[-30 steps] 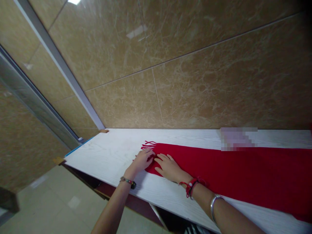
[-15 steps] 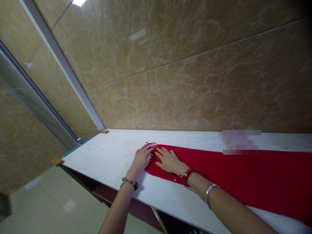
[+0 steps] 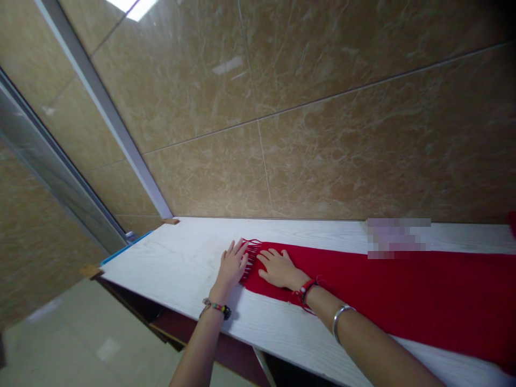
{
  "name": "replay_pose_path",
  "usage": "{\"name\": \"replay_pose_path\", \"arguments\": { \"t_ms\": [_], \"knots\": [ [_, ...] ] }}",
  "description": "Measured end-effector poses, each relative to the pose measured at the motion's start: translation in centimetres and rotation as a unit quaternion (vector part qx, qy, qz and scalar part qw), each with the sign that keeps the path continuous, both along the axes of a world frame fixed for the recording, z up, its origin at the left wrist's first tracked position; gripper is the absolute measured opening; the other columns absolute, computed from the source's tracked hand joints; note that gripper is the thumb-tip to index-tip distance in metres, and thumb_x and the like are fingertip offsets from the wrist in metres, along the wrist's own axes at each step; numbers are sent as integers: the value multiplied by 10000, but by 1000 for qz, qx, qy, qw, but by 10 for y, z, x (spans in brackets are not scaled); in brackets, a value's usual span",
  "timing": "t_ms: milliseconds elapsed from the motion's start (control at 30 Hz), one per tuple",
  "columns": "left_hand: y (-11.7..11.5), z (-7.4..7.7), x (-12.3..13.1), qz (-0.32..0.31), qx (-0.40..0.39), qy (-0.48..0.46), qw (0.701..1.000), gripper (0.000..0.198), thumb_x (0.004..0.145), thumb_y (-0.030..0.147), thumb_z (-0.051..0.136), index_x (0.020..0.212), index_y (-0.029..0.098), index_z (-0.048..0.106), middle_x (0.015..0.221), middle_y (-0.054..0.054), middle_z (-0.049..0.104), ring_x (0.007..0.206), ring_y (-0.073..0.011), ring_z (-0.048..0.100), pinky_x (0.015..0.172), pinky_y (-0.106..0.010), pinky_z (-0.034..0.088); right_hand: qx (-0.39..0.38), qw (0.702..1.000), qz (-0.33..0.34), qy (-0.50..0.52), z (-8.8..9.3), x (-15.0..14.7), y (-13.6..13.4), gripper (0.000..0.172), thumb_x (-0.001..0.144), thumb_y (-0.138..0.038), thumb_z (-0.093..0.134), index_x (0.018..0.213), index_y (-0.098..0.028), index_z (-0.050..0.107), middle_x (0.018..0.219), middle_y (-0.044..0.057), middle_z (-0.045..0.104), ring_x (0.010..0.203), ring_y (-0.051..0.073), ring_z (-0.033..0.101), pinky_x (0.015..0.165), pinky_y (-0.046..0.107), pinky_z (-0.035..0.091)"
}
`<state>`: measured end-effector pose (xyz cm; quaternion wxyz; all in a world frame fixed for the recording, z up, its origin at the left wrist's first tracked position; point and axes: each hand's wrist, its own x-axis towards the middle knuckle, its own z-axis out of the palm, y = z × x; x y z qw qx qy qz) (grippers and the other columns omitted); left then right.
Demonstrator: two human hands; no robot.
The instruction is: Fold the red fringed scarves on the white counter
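A long red scarf (image 3: 403,290) lies flat along a white wooden table (image 3: 169,263), its fringed end (image 3: 250,250) pointing left. My left hand (image 3: 231,265) rests flat with fingers spread on the table, over the fringe at the scarf's end. My right hand (image 3: 278,267) lies flat, palm down, on the scarf just right of the fringe. Beaded and red cord bracelets sit on my wrists, and a silver bangle on my right forearm.
A brown marble-tiled wall (image 3: 306,134) rises directly behind the table. A metal door frame (image 3: 105,107) stands at the left. The table's left edge has blue tape (image 3: 124,248), and tiled floor (image 3: 80,344) lies below. A blurred patch (image 3: 397,237) sits at the back right.
Both hands have slid a little away from me along the scarf's end. My left hand has opened flat over the fringe, which now lies straighter.
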<state>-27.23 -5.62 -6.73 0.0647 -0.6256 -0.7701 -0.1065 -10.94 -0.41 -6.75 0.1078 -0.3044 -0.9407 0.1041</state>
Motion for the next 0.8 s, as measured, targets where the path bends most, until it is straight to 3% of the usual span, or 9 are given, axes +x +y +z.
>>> {"name": "replay_pose_path", "arguments": {
  "t_ms": [67, 167, 267, 367, 433, 500, 567, 633, 800],
  "knots": [
    [0, -2, 3, -14, -51, -9, 999, 409, 881, 313, 262, 1278, 321, 357, 1386, 34, 304, 1280, -220, 222, 998, -494, 225, 3, 1000, 0, 2, 0, -2, 1, 500, 811, -411, 339, 1250, -185, 419, 1320, 90, 396, 1183, 290, 314, 934, 534, 211],
    [-2, -6, 1, 58, -73, -34, 995, 413, 879, 310, 249, 1278, 321, 355, 1386, 21, 304, 1259, -265, 262, 958, -570, 224, -2, 1000, 15, 4, -2, 3, 2, 523, 828, -459, 313, 1276, -198, 387, 1342, 90, 366, 1210, 285, 285, 945, 523, 201],
    [-5, -6, -5, 112, -28, -42, 992, 393, 868, 303, 279, 1233, 300, 422, 1357, -4, 361, 1236, -296, 295, 928, -618, 222, -9, 1000, 22, 19, -3, 16, 6, 583, 840, -503, 274, 1337, -198, 276, 1400, 82, 260, 1271, 267, 180, 982, 515, 140],
    [-4, -1, -12, 134, 77, -23, 988, 342, 846, 245, 330, 1113, 211, 541, 1287, -62, 454, 1203, -269, 354, 951, -543, 275, -1, 999, -28, 39, -2, 29, 13, 601, 846, -505, 261, 1356, -189, 226, 1419, 82, 206, 1290, 267, 117, 994, 542, 63],
    [-3, 3, -13, 91, 140, -19, 986, 344, 843, 220, 334, 1111, 161, 543, 1270, -85, 470, 1206, -222, 360, 982, -436, 300, -5, 998, -51, 25, -3, 34, 18, 602, 844, -512, 257, 1350, -186, 246, 1416, 90, 211, 1292, 277, 109, 986, 563, 41],
    [-2, 5, -10, -21, 143, -21, 989, 377, 855, 237, 324, 1181, 149, 491, 1301, -75, 438, 1231, -180, 329, 1008, -355, 288, -17, 999, -51, -6, -6, 37, 23, 608, 840, -526, 250, 1346, -188, 261, 1414, 95, 216, 1290, 282, 117, 982, 572, 48],
    [-1, 3, -4, -145, 73, -24, 987, 403, 868, 298, 319, 1236, 188, 439, 1335, -45, 396, 1245, -159, 305, 1019, -328, 270, -18, 998, -48, -23, -12, 37, 26, 606, 842, -528, 234, 1346, -192, 260, 1414, 93, 217, 1289, 276, 132, 983, 568, 59],
    [0, -1, 2, -194, -16, -25, 981, 414, 873, 365, 311, 1261, 252, 402, 1352, -19, 371, 1243, -166, 309, 1019, -365, 257, -4, 998, -53, -20, -18, 36, 27, 600, 846, -525, 217, 1346, -196, 262, 1414, 86, 219, 1289, 265, 142, 989, 558, 60],
    [-4, -15, -7, -14, -40, -27, 999, 392, 866, 391, 315, 1238, 307, 404, 1351, -51, 369, 1234, -280, 294, 935, -571, 232, 13, 998, -60, -3, -21, 35, 24, 596, 849, -529, 209, 1331, -189, 298, 1403, 83, 251, 1280, 266, 172, 988, 559, 72]
  ]
}}
